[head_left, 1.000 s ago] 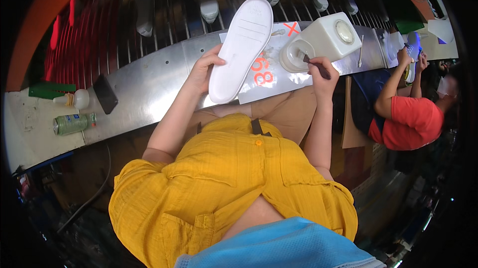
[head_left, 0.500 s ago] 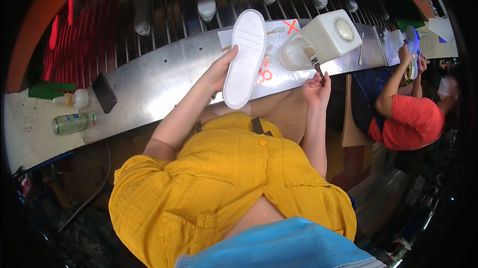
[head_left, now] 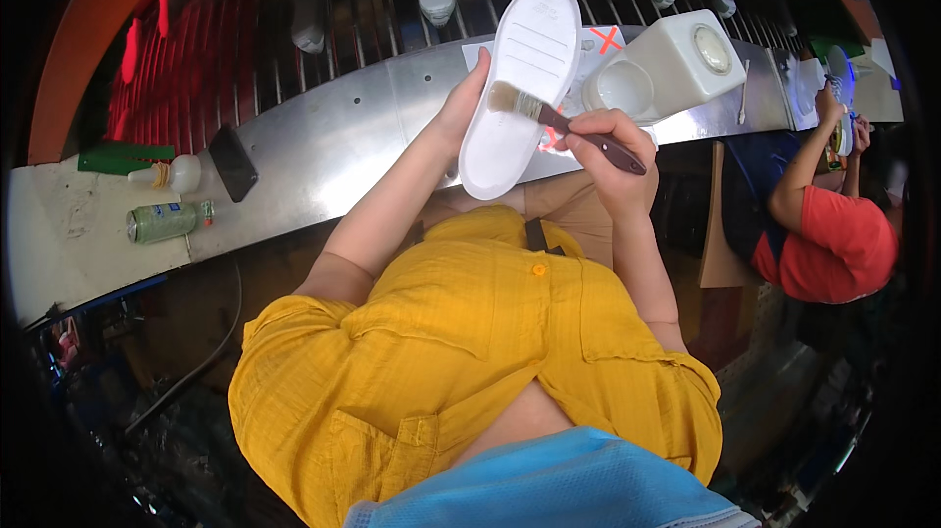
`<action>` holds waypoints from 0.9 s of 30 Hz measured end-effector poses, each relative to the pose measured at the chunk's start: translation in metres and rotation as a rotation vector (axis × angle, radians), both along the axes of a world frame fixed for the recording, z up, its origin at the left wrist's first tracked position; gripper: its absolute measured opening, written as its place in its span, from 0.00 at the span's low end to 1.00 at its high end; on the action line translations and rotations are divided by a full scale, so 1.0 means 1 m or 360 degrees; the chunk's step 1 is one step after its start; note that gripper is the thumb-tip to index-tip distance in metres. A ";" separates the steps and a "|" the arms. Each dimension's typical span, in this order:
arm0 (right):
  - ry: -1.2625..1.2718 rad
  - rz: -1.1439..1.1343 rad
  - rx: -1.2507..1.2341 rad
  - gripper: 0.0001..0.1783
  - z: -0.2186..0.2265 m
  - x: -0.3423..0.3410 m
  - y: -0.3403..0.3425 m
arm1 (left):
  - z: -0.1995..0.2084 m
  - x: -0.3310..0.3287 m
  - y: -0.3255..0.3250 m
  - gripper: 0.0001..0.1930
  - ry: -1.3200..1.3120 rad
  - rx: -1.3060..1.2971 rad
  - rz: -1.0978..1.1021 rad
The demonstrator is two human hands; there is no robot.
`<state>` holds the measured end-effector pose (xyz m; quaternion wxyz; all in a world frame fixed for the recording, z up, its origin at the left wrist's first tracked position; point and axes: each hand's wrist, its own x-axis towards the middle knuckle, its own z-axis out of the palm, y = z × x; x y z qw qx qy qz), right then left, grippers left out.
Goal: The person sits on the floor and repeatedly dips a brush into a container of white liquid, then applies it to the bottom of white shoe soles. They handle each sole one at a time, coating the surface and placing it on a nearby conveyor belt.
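Note:
A white shoe sole (head_left: 534, 43) is held up over the metal bench by my left hand (head_left: 465, 108), which grips it along its left edge with the thumb against the rim. My right hand (head_left: 619, 157) is closed round the brown handle of a paintbrush (head_left: 529, 106). The brush's pale bristles rest on the inner face of the sole, near its middle. Behind my right hand stands a white plastic container (head_left: 676, 62) with an open cup-like part (head_left: 621, 89) at its left.
Several shoes lie on the rod rack (head_left: 368, 18) beyond the bench. At left are a phone (head_left: 233, 163), a green can (head_left: 162, 222) and a small white bottle (head_left: 184, 173). A co-worker in a red shirt (head_left: 833, 244) handles a shoe at right.
My right hand has brought the brush from the container's open cup leftward onto the sole. My left hand still holds the sole, and the whole view has shifted slightly.

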<state>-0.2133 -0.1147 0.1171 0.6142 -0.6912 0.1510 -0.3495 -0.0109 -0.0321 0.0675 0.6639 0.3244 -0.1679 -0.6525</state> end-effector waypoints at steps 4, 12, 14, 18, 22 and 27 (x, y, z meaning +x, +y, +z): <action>-0.0025 -0.0184 -0.0249 0.07 0.008 0.014 -0.009 | 0.013 -0.003 0.008 0.39 -0.0118 0.0050 -0.0067; -0.0340 -0.0545 -0.0117 0.07 0.018 0.030 -0.034 | 0.025 -0.012 0.016 0.37 -0.0238 0.0042 -0.0162; -0.0345 -0.0520 -0.0044 0.06 0.020 0.029 -0.037 | 0.026 -0.011 0.016 0.37 -0.0313 0.0066 -0.0178; -0.0215 -0.0232 0.0106 0.04 0.016 0.028 -0.032 | 0.026 -0.007 0.012 0.38 -0.0236 0.0008 -0.0124; -0.0046 -0.0019 0.0198 0.04 0.008 0.026 -0.008 | 0.023 0.005 0.002 0.38 -0.0093 -0.0065 0.0008; 0.0120 0.0600 -0.0451 0.02 0.009 0.019 0.019 | 0.020 0.023 -0.005 0.39 0.0028 -0.0035 0.0131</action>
